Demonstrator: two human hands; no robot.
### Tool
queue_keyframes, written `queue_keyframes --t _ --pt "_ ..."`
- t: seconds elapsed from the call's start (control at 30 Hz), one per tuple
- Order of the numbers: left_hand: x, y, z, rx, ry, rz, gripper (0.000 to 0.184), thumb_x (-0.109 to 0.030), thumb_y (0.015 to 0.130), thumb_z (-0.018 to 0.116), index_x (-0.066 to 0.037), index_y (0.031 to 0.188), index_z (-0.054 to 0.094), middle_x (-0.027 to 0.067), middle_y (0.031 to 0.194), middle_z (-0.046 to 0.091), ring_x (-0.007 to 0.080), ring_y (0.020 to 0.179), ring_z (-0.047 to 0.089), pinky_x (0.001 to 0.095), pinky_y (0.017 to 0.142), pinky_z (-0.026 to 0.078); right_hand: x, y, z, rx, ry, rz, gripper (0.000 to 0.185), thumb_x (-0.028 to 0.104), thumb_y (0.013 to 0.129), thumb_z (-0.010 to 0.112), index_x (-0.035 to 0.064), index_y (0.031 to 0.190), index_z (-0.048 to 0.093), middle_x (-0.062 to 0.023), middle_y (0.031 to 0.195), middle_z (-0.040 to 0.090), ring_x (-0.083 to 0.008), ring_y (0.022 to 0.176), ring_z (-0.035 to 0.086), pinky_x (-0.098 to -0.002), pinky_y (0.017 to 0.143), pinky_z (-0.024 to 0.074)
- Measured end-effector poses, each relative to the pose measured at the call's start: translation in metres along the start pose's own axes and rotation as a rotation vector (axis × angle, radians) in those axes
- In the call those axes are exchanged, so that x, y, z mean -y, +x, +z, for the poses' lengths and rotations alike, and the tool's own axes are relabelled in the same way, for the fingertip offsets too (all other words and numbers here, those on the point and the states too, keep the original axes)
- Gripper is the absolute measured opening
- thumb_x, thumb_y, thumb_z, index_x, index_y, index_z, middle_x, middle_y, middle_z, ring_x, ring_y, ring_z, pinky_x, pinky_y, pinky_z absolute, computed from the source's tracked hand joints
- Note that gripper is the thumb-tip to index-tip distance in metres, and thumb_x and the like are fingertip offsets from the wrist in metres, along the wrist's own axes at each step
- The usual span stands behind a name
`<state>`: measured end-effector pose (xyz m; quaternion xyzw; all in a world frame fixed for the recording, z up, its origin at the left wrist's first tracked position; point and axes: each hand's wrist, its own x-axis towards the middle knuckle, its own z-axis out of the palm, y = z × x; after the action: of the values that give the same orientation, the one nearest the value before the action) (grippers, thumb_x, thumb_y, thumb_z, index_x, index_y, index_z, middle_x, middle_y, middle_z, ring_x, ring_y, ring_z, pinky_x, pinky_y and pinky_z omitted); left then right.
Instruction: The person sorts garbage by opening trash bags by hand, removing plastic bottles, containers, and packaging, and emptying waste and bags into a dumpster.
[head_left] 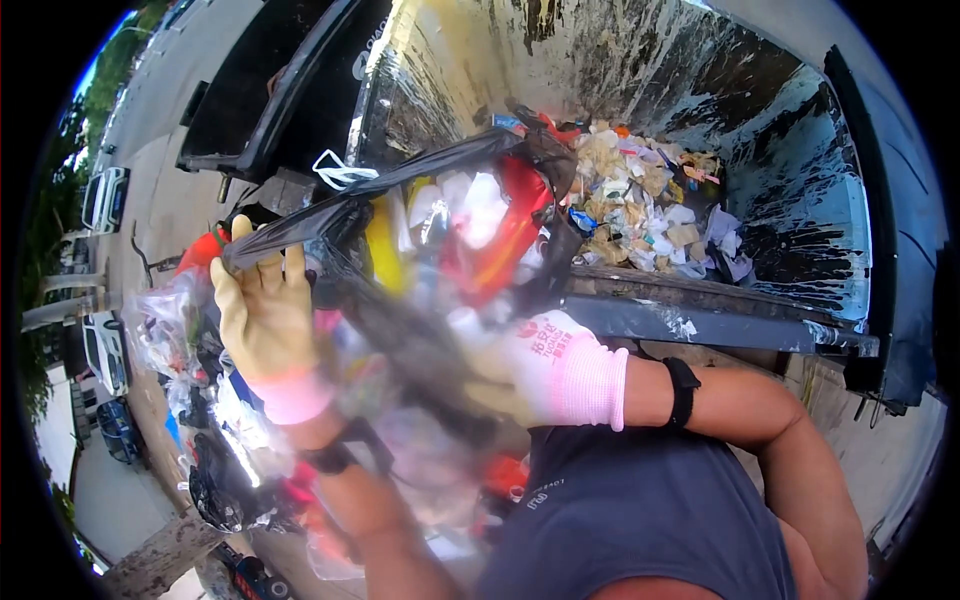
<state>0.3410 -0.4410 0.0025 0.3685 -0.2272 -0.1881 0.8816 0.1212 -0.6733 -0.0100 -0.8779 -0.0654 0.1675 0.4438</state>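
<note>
A black plastic bag (330,228) is stretched wide, its mouth showing mixed rubbish with red and yellow wrappers (515,225) and white pieces. My left hand (262,318), in a cream-and-pink work glove, has its fingers raised and hooked on the bag's left edge. My right hand (530,375), in a similar glove with red print, lies against the near side of the bag; motion smears its fingers, so their grip is unclear. Below and between my arms is a blurred heap of bagged rubbish (430,460).
A large open dumpster (700,318) stands ahead, with loose rubbish (650,200) inside and stained walls. Beside it is a black bin (250,110). Clear bags (165,330) lie at left. Parked cars (103,200) and a wooden post (160,555) are farther left.
</note>
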Motion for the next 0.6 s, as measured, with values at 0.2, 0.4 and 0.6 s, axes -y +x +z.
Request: queue_keyframes --t 0.2,0.4,0.6 --pt "0.02 -0.025 0.041 -0.212 0.655 -0.136 0.051 -0.035 0.111 0.057 -0.005 0.152 0.051 0.0178 0.154 0.055 0.0406 0.139 0.056 0.0552 0.117 0.043 -0.014 -0.006 -0.003 -0.127 -0.189 -0.212 0.014 0.022 0.096 0.065 0.0093 0.094 0.07 -0.0122 0.078 0.07 -0.0342 0.072 0.072 -0.0464 0.062 0.055" --pt "0.034 -0.071 0.033 -0.342 1.429 -0.31 0.05 -0.033 0.114 0.046 0.001 0.151 0.052 0.0124 0.138 0.063 0.0193 0.119 0.066 0.0343 0.102 0.052 0.007 -0.008 0.002 -0.019 -0.456 -0.222 0.022 0.014 0.092 0.062 0.0053 0.11 0.072 -0.0084 0.082 0.074 -0.0282 0.076 0.076 -0.0441 0.058 0.0566" --pt "0.03 -0.183 0.003 -0.119 1.31 -0.557 0.051 -0.033 0.117 0.041 0.006 0.149 0.052 0.0146 0.143 0.061 0.023 0.128 0.06 0.0357 0.108 0.049 0.011 -0.004 0.014 0.002 -0.391 -0.23 0.018 0.016 0.091 0.065 0.0067 0.106 0.07 -0.0067 0.081 0.073 -0.0261 0.073 0.077 -0.0424 0.055 0.0561"
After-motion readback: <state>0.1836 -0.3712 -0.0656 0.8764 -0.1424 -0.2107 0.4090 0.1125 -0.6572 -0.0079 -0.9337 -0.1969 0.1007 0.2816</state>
